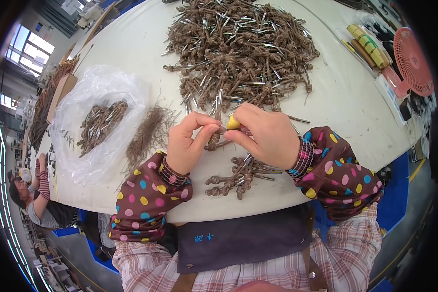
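Observation:
My left hand pinches a knotted brown cord with shiny metal tips pointing away from me. Close against it, my right hand is closed, thumb and fingers meeting at the cord. Something yellow shows at its index fingertip; whether that is a finger cover or part of a small tool, I cannot tell. Just beyond both hands lies a large heap of similar knotted cords with metal tips. Nearer to me, below my hands, sits a small pile of the same cords.
On the left, a clear plastic bag holds more cords beside loose brown fibres. A pink fan and yellow rolls stand at the far right of the white table. Another person works at the left.

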The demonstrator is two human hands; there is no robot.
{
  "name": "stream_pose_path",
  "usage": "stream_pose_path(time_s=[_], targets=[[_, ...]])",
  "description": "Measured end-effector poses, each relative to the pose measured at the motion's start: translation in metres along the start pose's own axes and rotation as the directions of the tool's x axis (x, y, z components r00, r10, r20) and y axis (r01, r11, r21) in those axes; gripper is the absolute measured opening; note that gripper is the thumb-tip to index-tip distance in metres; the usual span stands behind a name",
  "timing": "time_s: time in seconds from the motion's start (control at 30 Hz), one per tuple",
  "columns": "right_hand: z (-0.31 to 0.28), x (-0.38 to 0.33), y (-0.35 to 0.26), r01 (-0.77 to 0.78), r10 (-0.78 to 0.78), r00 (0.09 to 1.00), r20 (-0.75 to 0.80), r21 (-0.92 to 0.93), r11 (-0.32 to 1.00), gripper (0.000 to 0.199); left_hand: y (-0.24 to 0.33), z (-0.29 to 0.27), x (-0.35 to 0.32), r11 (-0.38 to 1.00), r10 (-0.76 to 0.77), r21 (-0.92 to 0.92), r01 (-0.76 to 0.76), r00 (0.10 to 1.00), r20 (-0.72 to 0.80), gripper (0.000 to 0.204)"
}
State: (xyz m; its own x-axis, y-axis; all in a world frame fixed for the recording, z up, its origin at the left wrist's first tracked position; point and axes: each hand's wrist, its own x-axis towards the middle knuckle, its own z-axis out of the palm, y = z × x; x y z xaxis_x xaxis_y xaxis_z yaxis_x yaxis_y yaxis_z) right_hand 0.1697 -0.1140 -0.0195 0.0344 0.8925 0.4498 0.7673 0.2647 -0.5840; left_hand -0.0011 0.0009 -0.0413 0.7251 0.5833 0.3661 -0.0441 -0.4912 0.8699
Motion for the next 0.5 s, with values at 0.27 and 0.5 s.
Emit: stream_pose_path(time_s=[0.27, 0.5], targets=[[0.0016, -0.0004, -0.0025, 0.037, -0.037, 0.999, 0.011, -0.097, 0.995, 0.025, 0.0013, -0.0021, 0.0028, 0.984, 0.082, 0.154, -0.088, 0.996, 0.047, 0.007], [-0.0008, -0.0001, 0.0013, -0.058, 0.05, 0.997, 0.066, 0.124, 0.991, 0.029, 0.0058, 0.003, -0.001, 0.994, -0.099, -0.042, 0.101, 0.994, 0.034, 0.011]])
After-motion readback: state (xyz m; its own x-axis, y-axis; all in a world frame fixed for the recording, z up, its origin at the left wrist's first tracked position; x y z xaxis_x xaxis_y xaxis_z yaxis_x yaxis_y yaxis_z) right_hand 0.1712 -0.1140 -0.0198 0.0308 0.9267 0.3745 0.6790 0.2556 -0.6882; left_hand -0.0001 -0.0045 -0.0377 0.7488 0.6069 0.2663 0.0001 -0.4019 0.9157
